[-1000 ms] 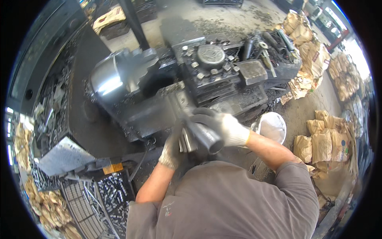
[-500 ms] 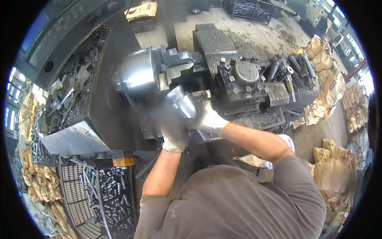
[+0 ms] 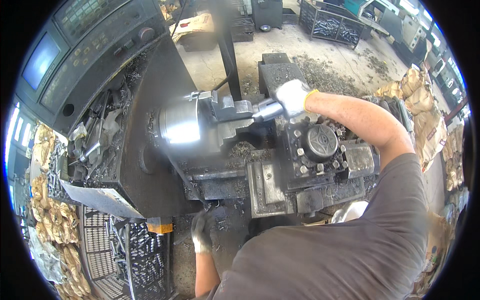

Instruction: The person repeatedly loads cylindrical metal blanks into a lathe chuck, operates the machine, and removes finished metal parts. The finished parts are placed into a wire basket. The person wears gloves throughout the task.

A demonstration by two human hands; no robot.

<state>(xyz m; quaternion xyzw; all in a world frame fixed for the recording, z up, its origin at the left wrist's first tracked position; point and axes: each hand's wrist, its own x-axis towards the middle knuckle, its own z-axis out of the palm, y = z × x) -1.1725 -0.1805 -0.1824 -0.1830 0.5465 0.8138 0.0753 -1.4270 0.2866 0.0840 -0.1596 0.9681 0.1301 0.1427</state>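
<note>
My right hand point(image 3: 295, 98), in a white glove with a yellow cuff, is closed round a shiny metal cylinder point(image 3: 268, 109). The cylinder's left end meets the jaws point(image 3: 234, 112) of the lathe chuck point(image 3: 181, 121); how far it sits between them is hidden. Low at the front, my left hand point(image 3: 202, 232), in a dirty glove, has its fingers curled at the lower end of a long dark lever point(image 3: 186, 181) that slants down from below the chuck. The bolted tool post point(image 3: 321, 141) stands just right of my right hand, below the wrist.
A control panel point(image 3: 75, 65) rises at the left, over a ledge of loose tools and metal shavings point(image 3: 97, 135). A mesh bin point(image 3: 100, 245) of metal parts stands at lower left. Paper sacks point(image 3: 420, 95) line the right side, and another metal crate point(image 3: 330, 25) is at the back.
Both hands were at the metal cylinder in front of the chuck. The right hand has carried it up and away to the jaws; the left has dropped to the lever. The view has shifted.
</note>
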